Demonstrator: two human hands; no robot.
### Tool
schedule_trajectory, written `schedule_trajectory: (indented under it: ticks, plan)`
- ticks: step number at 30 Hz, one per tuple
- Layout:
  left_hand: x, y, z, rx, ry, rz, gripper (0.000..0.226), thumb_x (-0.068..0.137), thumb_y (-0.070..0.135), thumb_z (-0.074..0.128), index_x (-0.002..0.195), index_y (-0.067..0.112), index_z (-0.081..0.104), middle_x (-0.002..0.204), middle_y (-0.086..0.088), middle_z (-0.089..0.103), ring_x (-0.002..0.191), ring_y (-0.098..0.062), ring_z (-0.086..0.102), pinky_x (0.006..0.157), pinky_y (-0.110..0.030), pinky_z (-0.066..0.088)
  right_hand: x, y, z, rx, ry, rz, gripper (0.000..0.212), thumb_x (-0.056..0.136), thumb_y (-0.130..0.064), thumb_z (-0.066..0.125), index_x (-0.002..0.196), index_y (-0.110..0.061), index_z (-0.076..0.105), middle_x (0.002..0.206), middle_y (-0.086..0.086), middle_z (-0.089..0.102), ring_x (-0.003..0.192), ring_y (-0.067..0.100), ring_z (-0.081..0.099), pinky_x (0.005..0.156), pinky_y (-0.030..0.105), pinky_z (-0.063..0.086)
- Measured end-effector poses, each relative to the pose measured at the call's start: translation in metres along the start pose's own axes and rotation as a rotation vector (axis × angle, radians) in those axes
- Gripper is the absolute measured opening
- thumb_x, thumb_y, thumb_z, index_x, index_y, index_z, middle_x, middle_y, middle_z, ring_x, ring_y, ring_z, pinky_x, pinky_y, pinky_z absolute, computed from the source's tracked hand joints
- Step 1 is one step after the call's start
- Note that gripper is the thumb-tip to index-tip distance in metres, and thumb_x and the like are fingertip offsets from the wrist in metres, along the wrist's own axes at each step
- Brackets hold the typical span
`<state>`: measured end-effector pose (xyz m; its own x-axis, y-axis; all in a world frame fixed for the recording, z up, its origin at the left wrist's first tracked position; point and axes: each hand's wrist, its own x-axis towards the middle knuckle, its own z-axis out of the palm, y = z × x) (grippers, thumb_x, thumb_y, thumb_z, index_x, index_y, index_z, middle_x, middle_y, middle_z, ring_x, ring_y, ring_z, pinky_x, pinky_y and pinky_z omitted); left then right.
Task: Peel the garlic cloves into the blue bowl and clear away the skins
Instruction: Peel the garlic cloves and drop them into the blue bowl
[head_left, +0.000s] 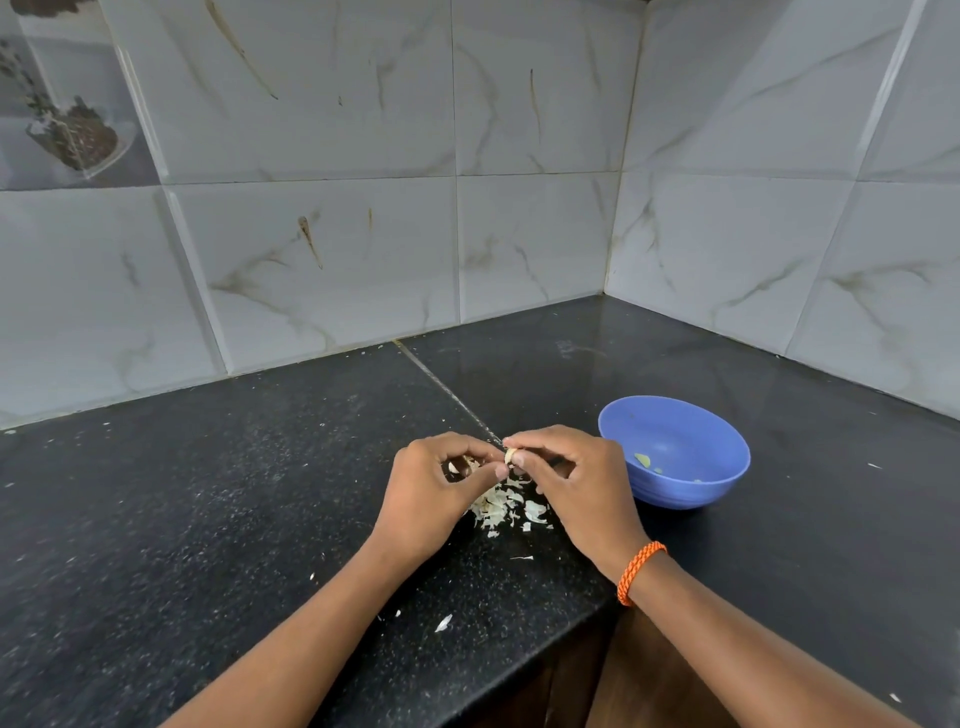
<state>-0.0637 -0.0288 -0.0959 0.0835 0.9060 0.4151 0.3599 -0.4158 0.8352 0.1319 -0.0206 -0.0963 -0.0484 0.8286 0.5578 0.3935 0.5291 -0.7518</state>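
Black counter (234, 493): garlic clove (511, 455) pinched by left hand (436, 493) and right hand (576, 488), partly peeled; skins (506, 506) uncleared; few pieces seen in blue bowl (675, 451)

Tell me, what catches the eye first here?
Two bare hands meet mid-counter, the right hand pinching a small pale garlic clove against the left hand. Beneath them lies a heap of papery white skins; right of them stands a round blue plastic bowl.
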Motion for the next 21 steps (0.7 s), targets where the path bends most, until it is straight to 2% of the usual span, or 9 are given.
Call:
schedule_trajectory:
  ticks: [5, 8, 11, 13, 18, 21]
  plan:
    - [0.0002, -0.0011, 0.0018, 0.010, 0.025, -0.021, 0.008, 0.091, 0.025, 0.088, 0.090, 0.032, 0.085, 0.092, 0.015, 0.081, 0.082, -0.015, 0.072, 0.080, -0.035, 0.058, -0.0030, -0.0049, 0.0025, 0.042, 0.000, 0.028, 0.023, 0.090, -0.009, 0.082, 0.104, -0.028, 0.079, 0.088, -0.012, 0.076, 0.083, 0.012, 0.072, 0.064, 0.019, 0.055]
    - [0.0008, -0.0020, 0.0032, -0.004, 0.029, -0.031, 0.010, 0.093, 0.021, 0.086, 0.089, 0.030, 0.085, 0.090, 0.011, 0.081, 0.082, -0.017, 0.073, 0.081, -0.039, 0.060, -0.0046, -0.0052, 0.0052, 0.049, -0.007, 0.041, 0.024, 0.091, -0.009, 0.081, 0.105, -0.028, 0.080, 0.088, -0.012, 0.075, 0.083, 0.012, 0.071, 0.066, 0.018, 0.054]
    - [0.0016, 0.0001, 0.0036, -0.067, 0.036, -0.075, 0.011, 0.093, 0.018, 0.084, 0.088, 0.028, 0.086, 0.086, 0.002, 0.081, 0.084, -0.029, 0.073, 0.084, -0.046, 0.059, -0.0042, -0.0042, 0.0058, 0.027, -0.011, 0.025, 0.022, 0.091, -0.008, 0.081, 0.102, -0.027, 0.081, 0.090, -0.016, 0.077, 0.085, 0.012, 0.072, 0.067, 0.023, 0.055]
    - [0.0014, 0.0018, 0.0033, -0.079, 0.051, -0.090, 0.013, 0.094, 0.017, 0.083, 0.086, 0.026, 0.086, 0.083, 0.000, 0.081, 0.082, -0.035, 0.071, 0.079, -0.045, 0.058, -0.0044, -0.0042, 0.0057, 0.000, -0.018, -0.003, 0.020, 0.091, -0.007, 0.081, 0.097, -0.027, 0.081, 0.090, -0.018, 0.077, 0.085, 0.013, 0.072, 0.066, 0.026, 0.056]
    - [-0.0005, 0.0041, 0.0040, -0.041, 0.088, -0.095, 0.012, 0.092, 0.020, 0.081, 0.085, 0.028, 0.084, 0.079, 0.000, 0.079, 0.075, -0.033, 0.070, 0.074, -0.045, 0.057, -0.0042, -0.0035, 0.0062, -0.028, -0.012, -0.047, 0.023, 0.090, -0.004, 0.081, 0.095, -0.027, 0.080, 0.093, -0.017, 0.076, 0.087, 0.014, 0.072, 0.065, 0.024, 0.055]
    - [-0.0011, 0.0051, 0.0049, 0.002, 0.124, -0.091, 0.014, 0.091, 0.021, 0.081, 0.083, 0.031, 0.084, 0.075, 0.002, 0.078, 0.070, -0.029, 0.070, 0.071, -0.048, 0.059, -0.0053, -0.0036, 0.0066, 0.015, -0.028, -0.049, 0.021, 0.089, -0.005, 0.083, 0.096, -0.025, 0.080, 0.095, -0.015, 0.075, 0.087, 0.016, 0.072, 0.064, 0.032, 0.057]
